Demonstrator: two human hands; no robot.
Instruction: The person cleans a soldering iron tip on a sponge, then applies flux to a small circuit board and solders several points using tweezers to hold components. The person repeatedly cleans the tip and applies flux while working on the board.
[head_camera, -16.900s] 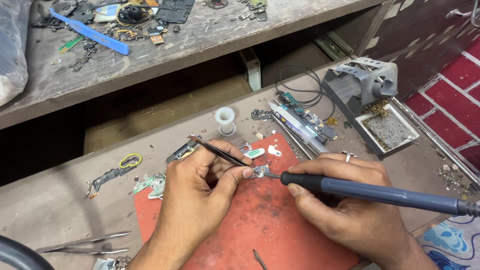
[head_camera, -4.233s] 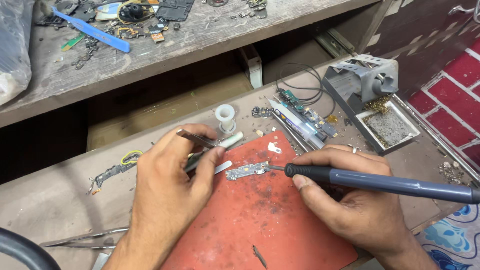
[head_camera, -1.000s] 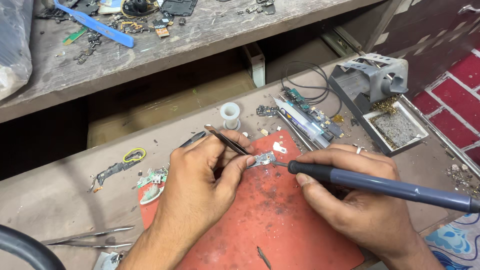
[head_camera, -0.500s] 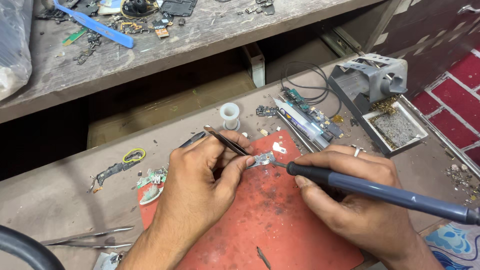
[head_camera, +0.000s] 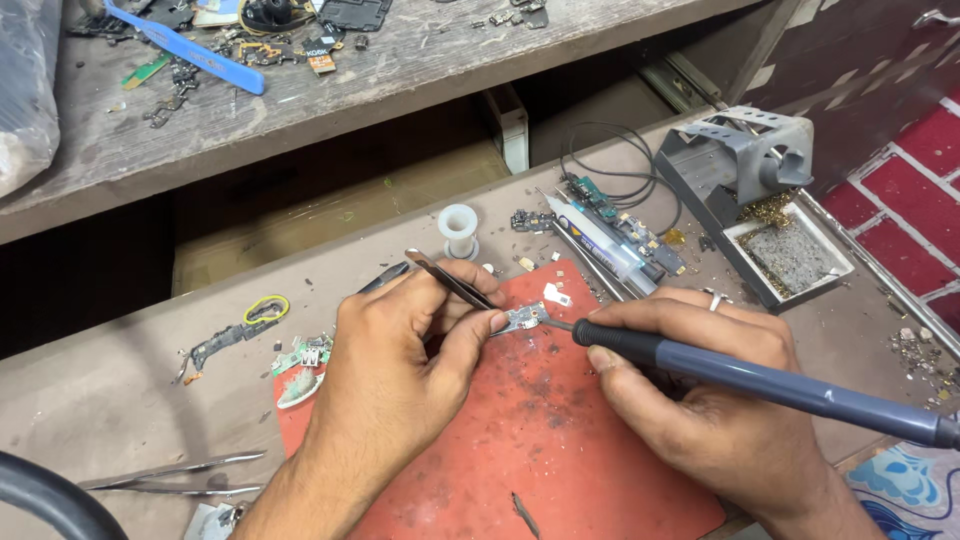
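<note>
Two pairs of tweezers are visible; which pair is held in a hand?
The dark tweezers, gripped by the left hand. The silver tweezers lie untouched on the bench at lower left.

A white spool (head_camera: 459, 229) is standing upright on the counter (head_camera: 120, 400), just behind the red mat's far edge. To its right, a white syringe-like tube (head_camera: 597, 240) is lying among green circuit strips (head_camera: 625, 222), with a black cable (head_camera: 612, 160) looping behind them. A grey iron stand (head_camera: 745, 155) is sitting at the far right, its tray holding a grey sponge (head_camera: 790, 255) and brass wool (head_camera: 768, 208). A yellow ring (head_camera: 266, 307) and dark flex parts (head_camera: 222, 340) are lying to the left, and spare metal tweezers (head_camera: 170, 475) are resting near the front edge. On the wooden shelf (head_camera: 400, 70) above, a blue plastic tool (head_camera: 185, 48) is lying among scattered scraps.
</note>
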